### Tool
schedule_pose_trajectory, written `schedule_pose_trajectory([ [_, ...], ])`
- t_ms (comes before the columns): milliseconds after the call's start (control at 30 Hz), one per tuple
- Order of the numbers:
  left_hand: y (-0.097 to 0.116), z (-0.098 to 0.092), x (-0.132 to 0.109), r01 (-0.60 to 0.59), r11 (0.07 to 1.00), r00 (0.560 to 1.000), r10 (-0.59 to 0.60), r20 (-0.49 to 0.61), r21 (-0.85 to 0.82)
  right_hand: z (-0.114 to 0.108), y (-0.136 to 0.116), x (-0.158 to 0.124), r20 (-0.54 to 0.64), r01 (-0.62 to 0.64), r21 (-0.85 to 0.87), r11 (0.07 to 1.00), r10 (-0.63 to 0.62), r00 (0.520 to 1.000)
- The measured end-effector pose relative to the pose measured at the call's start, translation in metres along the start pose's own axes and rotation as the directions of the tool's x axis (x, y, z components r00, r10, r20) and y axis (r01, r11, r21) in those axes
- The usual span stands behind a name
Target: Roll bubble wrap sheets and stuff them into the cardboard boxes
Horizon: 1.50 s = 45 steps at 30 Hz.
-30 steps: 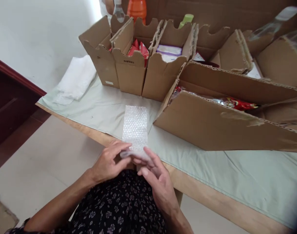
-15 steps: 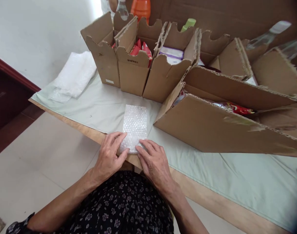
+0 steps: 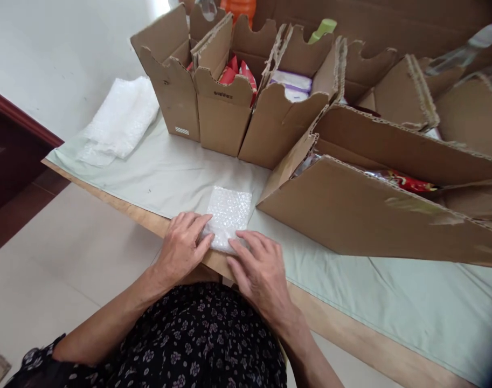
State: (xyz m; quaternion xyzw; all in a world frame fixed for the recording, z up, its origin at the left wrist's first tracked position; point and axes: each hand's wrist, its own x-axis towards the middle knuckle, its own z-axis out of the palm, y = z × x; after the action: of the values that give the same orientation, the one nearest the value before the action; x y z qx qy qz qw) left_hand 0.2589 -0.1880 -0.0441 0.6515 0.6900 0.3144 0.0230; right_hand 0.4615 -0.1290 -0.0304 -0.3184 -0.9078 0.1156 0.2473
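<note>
A small piece of bubble wrap point(image 3: 228, 211) lies folded at the front edge of the table, its near end bunched up under my fingers. My left hand point(image 3: 186, 242) grips its left near corner, with fingers curved over the edge and the thumb at the near side. On the right near corner rests my right hand point(image 3: 260, 264), fingers bent and thumb low against the fold. Whether anything lies inside the wrap cannot be seen.
A stack of bubble wrap sheets point(image 3: 122, 121) lies at the table's left end. Several open cardboard boxes point(image 3: 223, 126) stand along the back, some holding red packets point(image 3: 235, 73) and purple-white packs point(image 3: 292, 83). A larger cardboard box point(image 3: 351, 215) stands close on the right. Bottles show behind.
The flat length of bubble wrap has become shorter as its near end is folded over. Both hands stay at its near corners. The view has shifted slightly.
</note>
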Motion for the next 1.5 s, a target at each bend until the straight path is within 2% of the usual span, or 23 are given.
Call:
schedule_pose_trajectory([
  [100, 0.005, -0.006, -0.005, -0.034, 0.998, 0.998, 0.032, -0.046, -0.044, 0.001, 0.0, 0.005, 0.084, 0.008, 0.049, 0.999, -0.012, 0.996],
  [200, 0.011, -0.016, -0.013, -0.081, 0.979, 0.996, 0.084, 0.007, -0.188, -0.001, 0.002, 0.006, 0.133, -0.099, 0.201, 0.975, 0.073, 0.988],
  [267, 0.012, -0.018, -0.014, -0.071, 0.971, 0.996, 0.082, 0.039, -0.229, -0.002, 0.002, 0.005, 0.16, -0.148, 0.241, 0.959, 0.111, 0.981],
  [367, 0.006, -0.01, -0.005, -0.028, 0.99, 0.999, 0.033, 0.031, -0.141, -0.002, -0.001, 0.001, 0.022, -0.154, 0.091, 0.984, 0.152, 0.988],
  [433, 0.001, -0.002, 0.004, 0.003, 0.999, 1.0, -0.002, 0.021, -0.053, 0.0, -0.004, 0.002, -0.057, -0.116, -0.016, 0.993, 0.115, 0.992],
  [533, -0.002, 0.004, 0.01, 0.032, 0.999, 0.999, -0.032, -0.03, -0.018, 0.004, -0.006, 0.008, 0.055, -0.028, -0.069, 0.997, 0.032, 0.998],
  [567, -0.001, 0.003, 0.009, 0.046, 0.998, 0.997, -0.049, -0.062, -0.053, 0.005, -0.005, 0.011, 0.087, -0.025, -0.069, 0.997, 0.031, 0.996],
  [633, 0.005, -0.002, 0.0, 0.124, 0.974, 0.983, -0.146, -0.109, -0.188, 0.007, -0.002, 0.016, 0.063, -0.09, -0.017, 0.996, 0.091, 0.994],
  [700, 0.016, -0.009, -0.012, 0.259, 0.885, 0.952, -0.303, -0.055, -0.388, 0.007, -0.001, 0.017, -0.013, -0.197, 0.134, 0.971, 0.201, 0.98],
  [767, 0.029, -0.013, -0.021, 0.397, 0.703, 0.907, -0.4, 0.133, -0.59, 0.004, -0.005, 0.014, -0.017, -0.281, 0.33, 0.901, 0.303, 0.953],
  [833, 0.04, -0.013, -0.023, 0.47, 0.496, 0.874, -0.374, 0.309, -0.73, -0.001, -0.011, 0.007, 0.047, -0.317, 0.47, 0.824, 0.335, 0.941],
  [867, 0.044, -0.012, -0.022, 0.486, 0.42, 0.867, -0.347, 0.359, -0.767, -0.004, -0.013, 0.001, 0.069, -0.317, 0.501, 0.806, 0.328, 0.942],
  [900, 0.047, -0.011, -0.02, 0.491, 0.379, 0.864, -0.328, 0.382, -0.784, -0.008, -0.014, -0.005, 0.077, -0.314, 0.505, 0.804, 0.32, 0.944],
  [933, 0.05, -0.011, -0.018, 0.489, 0.378, 0.866, -0.321, 0.384, -0.787, -0.012, -0.014, -0.011, 0.071, -0.313, 0.492, 0.812, 0.321, 0.944],
  [967, 0.051, -0.01, -0.015, 0.479, 0.413, 0.873, -0.313, 0.373, -0.774, -0.018, -0.012, -0.019, 0.057, -0.315, 0.474, 0.822, 0.328, 0.943],
  [1033, 0.055, -0.01, -0.009, 0.429, 0.556, 0.903, -0.243, 0.354, -0.712, -0.033, -0.005, -0.034, 0.075, -0.345, 0.467, 0.814, 0.352, 0.933],
  [1100, 0.061, -0.01, -0.005, 0.302, 0.689, 0.934, -0.076, 0.348, -0.659, -0.05, 0.003, -0.048, 0.164, -0.389, 0.502, 0.773, 0.356, 0.92],
  [1133, 0.065, -0.008, -0.005, 0.226, 0.722, 0.936, 0.024, 0.35, -0.654, -0.058, 0.007, -0.053, 0.213, -0.406, 0.514, 0.755, 0.347, 0.914],
  [1233, 0.079, 0.001, -0.006, 0.082, 0.721, 0.91, 0.228, 0.347, -0.689, -0.076, 0.013, -0.059, 0.274, -0.417, 0.493, 0.763, 0.319, 0.907],
  [1333, 0.084, 0.007, -0.004, 0.028, 0.725, 0.893, 0.291, 0.343, -0.688, -0.091, 0.017, -0.056, 0.264, -0.405, 0.435, 0.804, 0.316, 0.911],
  [1400, 0.082, 0.003, 0.008, -0.083, 0.747, 0.908, 0.33, 0.259, -0.66, -0.106, 0.023, -0.054, 0.249, -0.405, 0.403, 0.821, 0.327, 0.912],
  [1500, 0.077, -0.012, 0.048, -0.319, 0.818, 0.935, 0.354, -0.018, -0.479, -0.142, 0.039, -0.061, 0.205, -0.386, 0.376, 0.842, 0.33, 0.921],
])
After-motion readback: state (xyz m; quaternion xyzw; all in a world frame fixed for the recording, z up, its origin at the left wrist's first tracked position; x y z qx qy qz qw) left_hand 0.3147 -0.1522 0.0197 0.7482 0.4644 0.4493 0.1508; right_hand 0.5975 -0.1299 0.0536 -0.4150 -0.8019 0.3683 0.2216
